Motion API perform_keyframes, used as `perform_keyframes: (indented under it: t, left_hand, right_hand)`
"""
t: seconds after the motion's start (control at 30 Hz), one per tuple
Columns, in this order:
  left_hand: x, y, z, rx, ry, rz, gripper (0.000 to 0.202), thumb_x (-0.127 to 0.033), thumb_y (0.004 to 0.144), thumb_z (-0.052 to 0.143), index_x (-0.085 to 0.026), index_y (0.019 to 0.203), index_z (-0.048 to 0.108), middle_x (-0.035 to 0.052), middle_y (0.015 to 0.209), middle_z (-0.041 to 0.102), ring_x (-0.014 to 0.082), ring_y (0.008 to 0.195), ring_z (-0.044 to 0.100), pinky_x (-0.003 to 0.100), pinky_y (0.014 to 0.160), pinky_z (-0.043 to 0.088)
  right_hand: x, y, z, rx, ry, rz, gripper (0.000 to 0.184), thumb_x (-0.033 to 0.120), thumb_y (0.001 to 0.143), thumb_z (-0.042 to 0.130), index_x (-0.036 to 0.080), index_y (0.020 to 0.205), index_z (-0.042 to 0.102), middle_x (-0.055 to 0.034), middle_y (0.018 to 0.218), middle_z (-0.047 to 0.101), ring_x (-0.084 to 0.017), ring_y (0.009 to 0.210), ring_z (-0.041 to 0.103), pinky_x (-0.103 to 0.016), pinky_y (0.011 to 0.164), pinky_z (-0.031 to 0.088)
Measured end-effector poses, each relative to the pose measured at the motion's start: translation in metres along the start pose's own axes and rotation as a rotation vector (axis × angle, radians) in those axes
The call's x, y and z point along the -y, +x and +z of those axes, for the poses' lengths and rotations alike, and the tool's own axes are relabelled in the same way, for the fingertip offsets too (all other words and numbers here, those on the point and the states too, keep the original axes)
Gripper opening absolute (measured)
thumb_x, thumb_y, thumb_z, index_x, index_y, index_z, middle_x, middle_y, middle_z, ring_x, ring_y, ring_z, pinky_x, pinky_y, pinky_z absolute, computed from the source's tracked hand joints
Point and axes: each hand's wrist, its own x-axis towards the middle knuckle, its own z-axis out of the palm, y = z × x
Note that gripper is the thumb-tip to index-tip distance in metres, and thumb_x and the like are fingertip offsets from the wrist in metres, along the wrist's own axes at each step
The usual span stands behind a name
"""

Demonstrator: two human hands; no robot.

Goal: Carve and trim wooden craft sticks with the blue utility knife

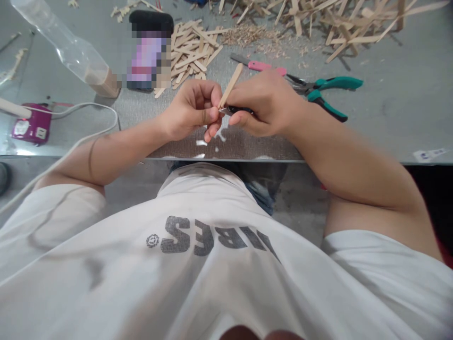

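Observation:
My left hand [193, 107] is closed, pinching the lower end of a wooden craft stick [231, 84] between thumb and fingers. The stick leans up and to the right, its rounded end free. My right hand [262, 104] is wrapped round a small knife with a black handle [240, 110]. Its short metal blade meets the stick's lower end, close to my left thumb. Most of the knife's handle is hidden in my right palm. Just beyond my right hand lie a pink-handled cutter [260, 65] and pliers [320, 87] with green and black handles.
A pile of craft sticks [194, 49] lies beyond my hands, with wood shavings [247, 35] beside it. Long wood strips [339, 23] are heaped at the back right. At left are a phone [146, 56], a plastic bottle [76, 52], a purple box [32, 123] and a white cable [102, 106].

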Motion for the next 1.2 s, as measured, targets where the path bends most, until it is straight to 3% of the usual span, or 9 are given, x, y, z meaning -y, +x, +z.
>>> perform_keyframes:
  t: [0.23,0.43,0.6,0.83,0.93,1.2]
  left_hand:
    - [-0.003,-0.003,0.004,-0.013,-0.004,0.012,0.076,-0.080,0.082,0.104,-0.024,0.083,0.053,-0.0046,0.066,0.065,0.0149,0.058,0.074,0.024,0.053,0.056]
    - [-0.005,-0.001,0.008,0.006,-0.059,0.045,0.069,-0.069,0.084,0.108,-0.023,0.080,0.055,-0.0053,0.062,0.067,0.0138,0.051,0.072,0.022,0.046,0.054]
    - [-0.005,0.000,0.007,-0.002,-0.047,0.021,0.074,-0.073,0.079,0.109,-0.023,0.079,0.055,-0.0048,0.062,0.067,0.0155,0.053,0.075,0.022,0.047,0.057]
    - [-0.008,-0.003,0.011,-0.054,-0.015,-0.085,0.082,-0.080,0.066,0.113,-0.023,0.080,0.055,-0.0067,0.061,0.066,0.0184,0.056,0.080,0.024,0.052,0.062]
    - [-0.009,-0.004,0.013,-0.069,0.000,-0.077,0.083,-0.081,0.067,0.112,-0.023,0.079,0.053,-0.0065,0.060,0.067,0.0181,0.055,0.079,0.023,0.051,0.062]
    - [-0.017,-0.006,0.021,-0.122,0.041,-0.083,0.077,-0.073,0.070,0.114,-0.023,0.076,0.056,-0.0044,0.059,0.071,0.0164,0.053,0.077,0.023,0.050,0.062]
  right_hand:
    - [0.000,-0.001,-0.001,0.022,0.025,0.015,0.093,0.090,0.113,0.003,0.028,0.108,0.071,-0.0075,0.089,0.071,-0.027,0.081,0.067,-0.042,0.077,0.046]
    - [0.001,0.000,-0.002,-0.026,0.018,-0.037,0.094,0.087,0.115,0.002,0.026,0.104,0.073,-0.0082,0.084,0.069,-0.025,0.072,0.060,-0.044,0.070,0.039]
    - [0.004,0.001,-0.001,-0.065,0.022,-0.051,0.098,0.089,0.115,0.002,0.025,0.108,0.075,-0.0062,0.080,0.068,-0.024,0.071,0.060,-0.042,0.067,0.035]
    - [0.008,0.003,-0.009,0.058,0.055,-0.025,0.109,0.093,0.112,-0.001,0.020,0.118,0.079,-0.0107,0.088,0.076,-0.025,0.072,0.064,-0.041,0.070,0.034]
    - [0.009,0.003,-0.011,0.079,0.042,-0.025,0.111,0.092,0.111,-0.005,0.021,0.123,0.079,-0.0118,0.092,0.079,-0.026,0.074,0.067,-0.041,0.069,0.033]
    - [0.008,0.002,-0.005,0.056,-0.019,0.000,0.105,0.088,0.114,-0.002,0.022,0.114,0.080,-0.0124,0.090,0.078,-0.025,0.075,0.062,-0.043,0.070,0.031]
